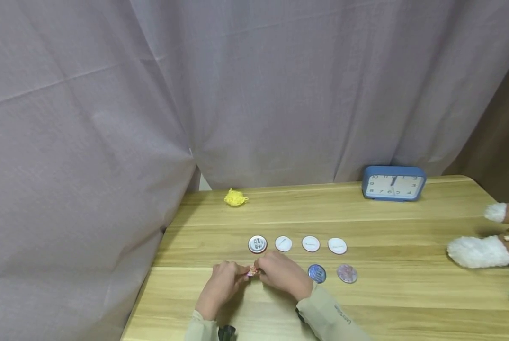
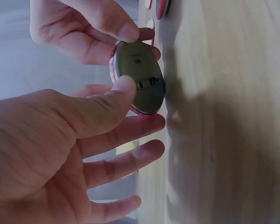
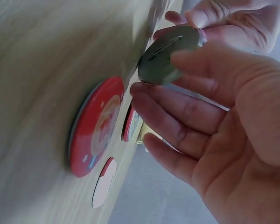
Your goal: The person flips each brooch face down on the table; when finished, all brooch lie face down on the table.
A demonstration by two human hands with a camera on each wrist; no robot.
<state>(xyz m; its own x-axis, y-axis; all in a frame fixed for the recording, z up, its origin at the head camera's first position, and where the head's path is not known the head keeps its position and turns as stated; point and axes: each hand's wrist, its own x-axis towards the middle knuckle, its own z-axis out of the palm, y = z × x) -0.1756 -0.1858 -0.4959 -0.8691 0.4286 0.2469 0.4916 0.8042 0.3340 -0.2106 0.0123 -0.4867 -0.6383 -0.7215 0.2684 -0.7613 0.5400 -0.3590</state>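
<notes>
I read numerals on the face of the blue clock (image 1: 393, 183) at the back of the surface: 10, 9, 8 on its left side and 2, 3, 4, 5 on its right. The leftmost badge (image 1: 257, 244) in the far row carries dark print, too small to read.

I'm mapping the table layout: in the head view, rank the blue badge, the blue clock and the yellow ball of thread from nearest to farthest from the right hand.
From the right hand:
1. Blue badge, lying just beside the hand on its right.
2. Yellow ball of thread, at the table's far edge, to the left.
3. Blue clock, at the far edge, well to the right.
</notes>
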